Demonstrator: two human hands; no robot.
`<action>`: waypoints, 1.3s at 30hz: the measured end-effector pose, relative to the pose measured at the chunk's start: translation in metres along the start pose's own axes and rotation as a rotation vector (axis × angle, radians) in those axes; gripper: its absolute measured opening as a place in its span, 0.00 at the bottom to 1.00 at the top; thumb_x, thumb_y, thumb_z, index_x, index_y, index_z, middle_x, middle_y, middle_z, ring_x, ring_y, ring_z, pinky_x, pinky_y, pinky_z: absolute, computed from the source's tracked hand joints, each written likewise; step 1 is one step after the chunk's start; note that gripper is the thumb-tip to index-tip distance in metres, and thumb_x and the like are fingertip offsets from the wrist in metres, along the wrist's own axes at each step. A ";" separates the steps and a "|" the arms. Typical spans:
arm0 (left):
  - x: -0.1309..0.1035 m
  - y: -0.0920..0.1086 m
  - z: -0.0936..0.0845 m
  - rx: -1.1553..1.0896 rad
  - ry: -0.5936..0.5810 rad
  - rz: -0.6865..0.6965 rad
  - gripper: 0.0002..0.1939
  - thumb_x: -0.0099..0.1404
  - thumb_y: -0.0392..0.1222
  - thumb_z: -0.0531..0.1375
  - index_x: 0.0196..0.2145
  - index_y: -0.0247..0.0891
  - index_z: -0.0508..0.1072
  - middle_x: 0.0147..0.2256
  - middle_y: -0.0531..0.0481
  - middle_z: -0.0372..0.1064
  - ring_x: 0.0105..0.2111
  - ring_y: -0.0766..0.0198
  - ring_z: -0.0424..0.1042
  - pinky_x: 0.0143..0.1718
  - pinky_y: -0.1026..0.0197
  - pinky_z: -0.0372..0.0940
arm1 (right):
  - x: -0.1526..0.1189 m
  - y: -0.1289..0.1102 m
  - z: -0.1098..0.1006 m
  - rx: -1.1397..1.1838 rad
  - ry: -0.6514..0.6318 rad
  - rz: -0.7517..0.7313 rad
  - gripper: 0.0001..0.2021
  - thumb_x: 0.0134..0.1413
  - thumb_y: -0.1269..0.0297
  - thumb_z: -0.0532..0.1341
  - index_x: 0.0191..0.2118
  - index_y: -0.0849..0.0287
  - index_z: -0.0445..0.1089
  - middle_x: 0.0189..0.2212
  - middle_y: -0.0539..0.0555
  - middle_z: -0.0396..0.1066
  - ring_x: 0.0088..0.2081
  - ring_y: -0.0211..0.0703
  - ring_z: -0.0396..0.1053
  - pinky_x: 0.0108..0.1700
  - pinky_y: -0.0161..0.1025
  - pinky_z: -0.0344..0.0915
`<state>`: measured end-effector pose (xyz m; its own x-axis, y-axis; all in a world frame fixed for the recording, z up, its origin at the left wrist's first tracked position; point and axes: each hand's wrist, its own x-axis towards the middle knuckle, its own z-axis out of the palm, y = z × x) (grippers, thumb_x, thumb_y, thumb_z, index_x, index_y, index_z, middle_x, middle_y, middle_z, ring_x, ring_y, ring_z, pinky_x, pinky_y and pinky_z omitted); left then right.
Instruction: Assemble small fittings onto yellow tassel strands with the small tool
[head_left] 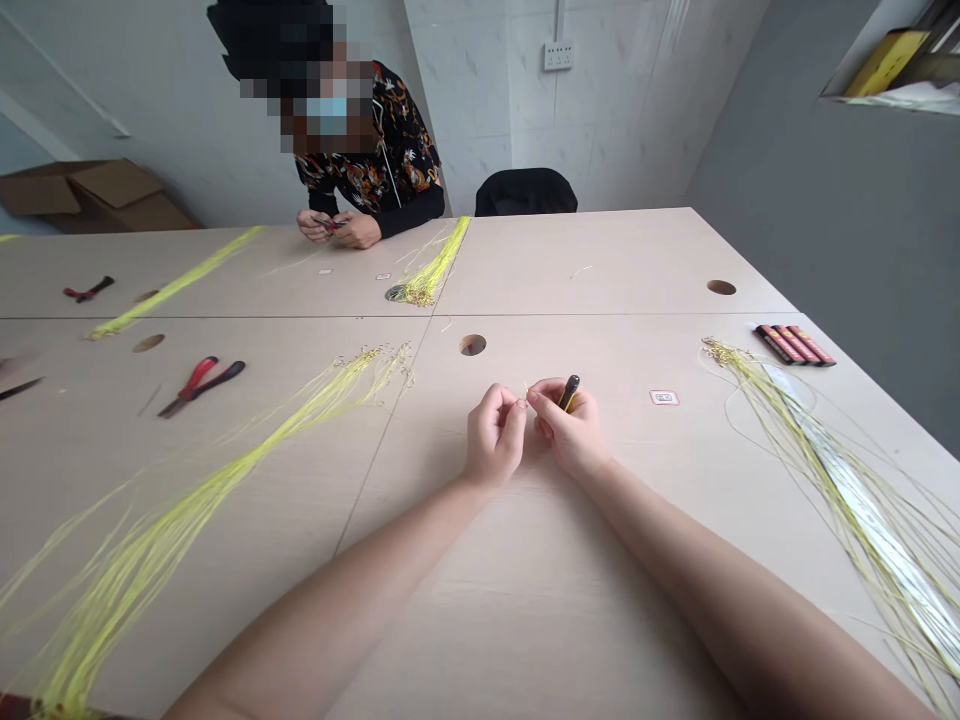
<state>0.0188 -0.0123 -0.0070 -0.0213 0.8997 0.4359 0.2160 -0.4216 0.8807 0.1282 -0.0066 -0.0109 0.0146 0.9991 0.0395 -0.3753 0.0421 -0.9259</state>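
Observation:
My left hand (496,440) is closed in a pinch, its thumb and forefinger meeting the fingertips of my right hand (571,430) above the table. Between the fingertips a tiny bit of thin yellow line (526,387) shows; most of it is hidden. A slim black-and-yellow tool like a pen (571,388) sticks up from my right hand, held against the palm, its lower end covered. To the left of my hands a long bundle of yellow lines (247,462) stretches across the table, with small hooks or loops at its far end.
On the right lies another line bundle (814,440) beside several red-and-black tubes (795,345). Red-and-black pliers (201,385) rest at left. A small label (664,398) is near my right hand. The tabletop has round holes (472,345). Across the table, a person (375,150) handles a small tool.

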 end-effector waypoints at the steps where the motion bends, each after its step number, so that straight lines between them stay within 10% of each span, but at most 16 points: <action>1: 0.000 0.000 0.000 0.001 -0.002 -0.003 0.13 0.62 0.39 0.53 0.22 0.38 0.54 0.18 0.58 0.49 0.19 0.71 0.50 0.21 0.67 0.50 | 0.000 0.000 0.000 -0.006 -0.001 0.001 0.10 0.44 0.59 0.65 0.28 0.60 0.68 0.18 0.45 0.59 0.17 0.28 0.53 0.20 0.32 0.51; 39: 0.000 0.002 -0.001 0.004 0.018 -0.011 0.12 0.62 0.39 0.52 0.22 0.39 0.54 0.18 0.58 0.49 0.19 0.71 0.50 0.22 0.66 0.50 | 0.002 0.001 -0.001 -0.014 0.018 -0.018 0.12 0.46 0.55 0.64 0.30 0.60 0.69 0.16 0.44 0.56 0.16 0.29 0.51 0.19 0.32 0.50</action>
<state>0.0186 -0.0129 -0.0055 -0.0410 0.9019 0.4299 0.2194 -0.4116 0.8845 0.1285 -0.0048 -0.0123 0.0378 0.9981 0.0495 -0.3619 0.0598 -0.9303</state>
